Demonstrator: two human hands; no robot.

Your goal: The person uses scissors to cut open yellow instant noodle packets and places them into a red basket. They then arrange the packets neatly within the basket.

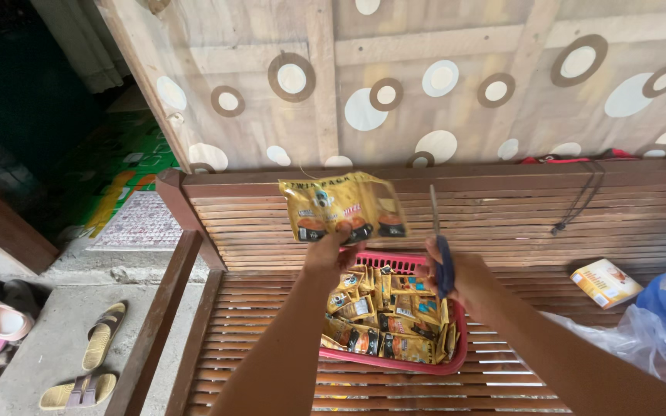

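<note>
Slatted bench [287,223], sachets [342,209], scissors [441,246]

I see bare table [271,370] left of the basket [456,362]; the box [604,282] and plastic bag [641,343] crowd the right.

A slatted wooden bench [287,377] fills the lower frame. On it are seen 1 red basket [456,356] at centre, 1 box [605,282] and 1 plastic bag [641,343] at right.
</note>
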